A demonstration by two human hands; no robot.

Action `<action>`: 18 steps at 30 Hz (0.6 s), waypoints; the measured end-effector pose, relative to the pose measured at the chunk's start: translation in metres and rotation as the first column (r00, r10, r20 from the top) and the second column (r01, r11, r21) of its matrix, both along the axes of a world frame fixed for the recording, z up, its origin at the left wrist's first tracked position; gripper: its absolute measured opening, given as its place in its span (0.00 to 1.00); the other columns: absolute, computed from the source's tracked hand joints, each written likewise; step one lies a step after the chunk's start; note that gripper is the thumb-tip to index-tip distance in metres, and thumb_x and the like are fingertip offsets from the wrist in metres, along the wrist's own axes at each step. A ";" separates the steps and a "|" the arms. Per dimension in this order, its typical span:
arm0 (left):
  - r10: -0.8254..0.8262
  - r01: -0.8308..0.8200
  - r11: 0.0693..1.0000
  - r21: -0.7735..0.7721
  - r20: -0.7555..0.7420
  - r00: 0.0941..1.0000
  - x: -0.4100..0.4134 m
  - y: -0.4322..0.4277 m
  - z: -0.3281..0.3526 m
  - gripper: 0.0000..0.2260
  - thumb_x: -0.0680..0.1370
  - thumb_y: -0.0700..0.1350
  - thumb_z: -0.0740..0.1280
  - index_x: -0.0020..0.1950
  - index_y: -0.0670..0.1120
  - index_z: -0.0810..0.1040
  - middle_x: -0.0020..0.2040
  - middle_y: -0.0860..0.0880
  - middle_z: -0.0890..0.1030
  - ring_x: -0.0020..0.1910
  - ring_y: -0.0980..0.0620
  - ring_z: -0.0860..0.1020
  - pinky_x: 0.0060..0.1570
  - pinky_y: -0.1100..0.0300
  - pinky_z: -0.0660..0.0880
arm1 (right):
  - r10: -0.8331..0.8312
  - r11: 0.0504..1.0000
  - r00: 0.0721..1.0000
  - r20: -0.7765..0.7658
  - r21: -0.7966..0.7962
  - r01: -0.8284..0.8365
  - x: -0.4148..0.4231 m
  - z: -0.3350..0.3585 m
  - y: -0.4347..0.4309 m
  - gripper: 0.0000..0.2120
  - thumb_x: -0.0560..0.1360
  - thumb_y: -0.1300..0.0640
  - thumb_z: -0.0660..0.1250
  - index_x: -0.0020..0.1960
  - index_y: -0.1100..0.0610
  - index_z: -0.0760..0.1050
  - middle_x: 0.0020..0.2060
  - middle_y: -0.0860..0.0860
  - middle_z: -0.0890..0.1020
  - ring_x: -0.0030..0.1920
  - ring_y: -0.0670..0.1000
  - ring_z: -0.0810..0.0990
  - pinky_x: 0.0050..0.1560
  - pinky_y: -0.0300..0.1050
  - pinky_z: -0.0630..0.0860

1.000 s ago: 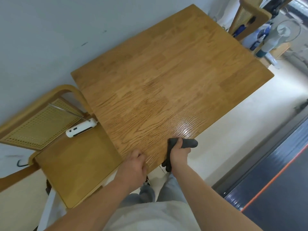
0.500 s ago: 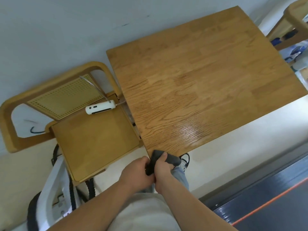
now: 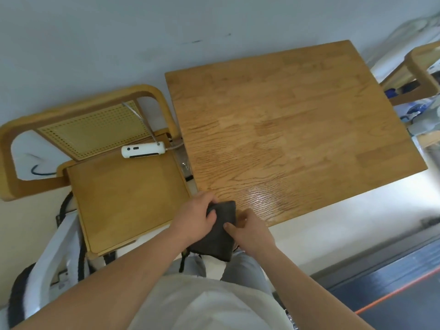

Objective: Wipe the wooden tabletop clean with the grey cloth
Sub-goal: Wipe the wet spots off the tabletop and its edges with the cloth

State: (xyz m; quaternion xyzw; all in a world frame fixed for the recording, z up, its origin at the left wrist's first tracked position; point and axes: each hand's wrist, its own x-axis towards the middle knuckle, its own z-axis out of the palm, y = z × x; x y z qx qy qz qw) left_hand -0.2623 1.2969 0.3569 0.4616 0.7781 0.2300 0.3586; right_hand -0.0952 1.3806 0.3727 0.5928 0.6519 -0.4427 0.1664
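The wooden tabletop (image 3: 292,139) fills the middle and right of the head view, with a shiny patch near its front edge. At the table's near left corner the dark grey cloth (image 3: 220,231) hangs spread between both hands, its top over the corner and its bottom hanging below the edge. My left hand (image 3: 196,216) grips the cloth's upper left part with curled fingers. My right hand (image 3: 250,228) pinches the cloth's right edge with the thumb on top.
A wooden chair (image 3: 119,186) with a cane back stands left of the table against the wall; a white power strip (image 3: 142,150) with a cable lies on its seat. Another wooden chair (image 3: 419,67) is at the far right. A dark floor strip (image 3: 381,282) runs lower right.
The view has swung so the table sits further right. The cloth, bunched in my right hand at the front edge, moved to the near left corner and is now spread out between both hands.
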 end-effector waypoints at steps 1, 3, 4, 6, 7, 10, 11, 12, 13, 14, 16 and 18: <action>0.033 -0.033 0.999 0.026 -0.017 0.999 -0.002 0.008 0.001 0.10 0.78 0.43 0.68 0.57 0.54 0.76 0.57 0.54 0.76 0.49 0.54 0.78 0.47 0.56 0.78 | 0.020 0.999 1.000 -0.009 0.043 -0.020 -0.006 -0.003 0.001 0.16 0.74 0.39 0.70 0.54 0.47 0.72 0.45 0.44 0.81 0.42 0.45 0.80 0.36 0.44 0.73; 0.098 -0.099 0.995 0.003 -0.107 0.989 -0.006 0.017 0.001 0.12 0.78 0.42 0.69 0.61 0.51 0.75 0.62 0.51 0.74 0.54 0.51 0.77 0.51 0.54 0.79 | 0.040 0.996 0.999 -0.013 0.079 -0.039 -0.017 -0.008 0.003 0.10 0.77 0.43 0.69 0.49 0.47 0.71 0.42 0.45 0.80 0.39 0.42 0.76 0.35 0.43 0.70; 0.137 -0.145 0.989 -0.028 -0.189 0.972 -0.007 0.018 0.000 0.15 0.77 0.44 0.70 0.63 0.50 0.74 0.63 0.50 0.72 0.57 0.50 0.76 0.52 0.54 0.78 | 0.062 0.994 0.998 0.001 0.093 -0.061 -0.021 -0.010 0.004 0.09 0.77 0.44 0.68 0.46 0.47 0.71 0.41 0.45 0.79 0.38 0.42 0.75 0.33 0.42 0.69; 0.239 -0.270 0.961 -0.059 -0.313 0.919 -0.003 0.011 -0.002 0.18 0.76 0.48 0.73 0.63 0.50 0.73 0.62 0.50 0.70 0.58 0.49 0.73 0.50 0.56 0.75 | 0.105 0.988 0.994 0.025 0.107 -0.107 -0.026 -0.015 0.007 0.09 0.78 0.46 0.68 0.43 0.48 0.71 0.38 0.46 0.79 0.36 0.44 0.76 0.30 0.41 0.67; 0.297 -0.333 0.941 -0.065 -0.315 0.901 0.002 0.005 -0.003 0.18 0.76 0.50 0.73 0.63 0.51 0.73 0.61 0.50 0.71 0.57 0.50 0.73 0.48 0.58 0.73 | 0.126 0.986 0.992 0.026 0.102 -0.128 -0.028 -0.016 0.009 0.09 0.77 0.46 0.68 0.42 0.47 0.72 0.37 0.46 0.79 0.36 0.45 0.77 0.29 0.41 0.67; 0.464 -0.473 0.866 -0.160 -0.092 0.881 0.039 -0.015 -0.011 0.22 0.79 0.54 0.69 0.71 0.52 0.69 0.65 0.48 0.74 0.57 0.49 0.76 0.51 0.55 0.77 | 0.190 0.981 0.982 -0.022 0.037 -0.189 -0.027 -0.018 0.021 0.08 0.77 0.47 0.69 0.42 0.48 0.73 0.36 0.48 0.82 0.36 0.48 0.82 0.33 0.43 0.76; 0.517 -0.504 0.838 -0.208 0.010 0.856 0.054 -0.019 -0.014 0.27 0.80 0.56 0.68 0.77 0.53 0.64 0.69 0.47 0.71 0.61 0.48 0.76 0.56 0.54 0.77 | 0.214 0.977 0.976 -0.044 0.010 -0.214 -0.026 -0.017 0.027 0.08 0.76 0.47 0.70 0.42 0.48 0.74 0.36 0.48 0.83 0.37 0.49 0.83 0.36 0.45 0.78; 0.558 -0.526 0.815 -0.243 0.084 0.825 0.069 -0.021 -0.016 0.32 0.81 0.57 0.67 0.81 0.56 0.57 0.72 0.47 0.67 0.64 0.48 0.75 0.59 0.55 0.76 | 0.245 0.969 0.967 -0.065 -0.006 -0.246 -0.024 -0.017 0.035 0.08 0.76 0.46 0.70 0.42 0.48 0.75 0.37 0.48 0.83 0.38 0.48 0.83 0.38 0.44 0.78; 0.577 -0.536 0.803 -0.261 0.116 0.808 0.081 -0.020 -0.019 0.35 0.81 0.58 0.65 0.83 0.57 0.49 0.75 0.47 0.62 0.66 0.47 0.74 0.62 0.54 0.75 | 0.278 0.960 0.957 -0.084 -0.007 -0.279 -0.023 -0.015 0.044 0.09 0.76 0.46 0.70 0.41 0.48 0.76 0.37 0.46 0.83 0.38 0.47 0.81 0.37 0.43 0.75; 0.584 -0.541 0.797 -0.269 0.115 0.804 0.091 -0.017 -0.021 0.37 0.82 0.58 0.64 0.83 0.58 0.43 0.77 0.47 0.58 0.67 0.46 0.74 0.63 0.53 0.75 | 0.302 0.953 0.947 -0.104 0.005 -0.303 -0.021 -0.013 0.054 0.09 0.76 0.45 0.70 0.40 0.47 0.76 0.37 0.44 0.82 0.38 0.44 0.80 0.35 0.41 0.72; 0.615 -0.575 0.770 -0.277 0.079 0.785 0.101 -0.004 -0.027 0.38 0.84 0.57 0.60 0.82 0.58 0.34 0.79 0.46 0.53 0.67 0.43 0.74 0.65 0.49 0.75 | 0.323 0.946 0.936 -0.141 0.047 -0.320 -0.018 -0.009 0.072 0.09 0.77 0.45 0.69 0.40 0.45 0.76 0.36 0.42 0.81 0.37 0.41 0.78 0.33 0.39 0.70; 0.673 -0.633 0.712 -0.305 0.038 0.739 0.101 0.012 -0.032 0.38 0.85 0.56 0.57 0.80 0.57 0.30 0.79 0.44 0.53 0.65 0.41 0.75 0.64 0.47 0.76 | 0.327 0.945 0.929 -0.171 0.069 -0.320 -0.014 -0.006 0.088 0.08 0.78 0.45 0.68 0.41 0.46 0.77 0.35 0.43 0.82 0.36 0.43 0.79 0.32 0.41 0.72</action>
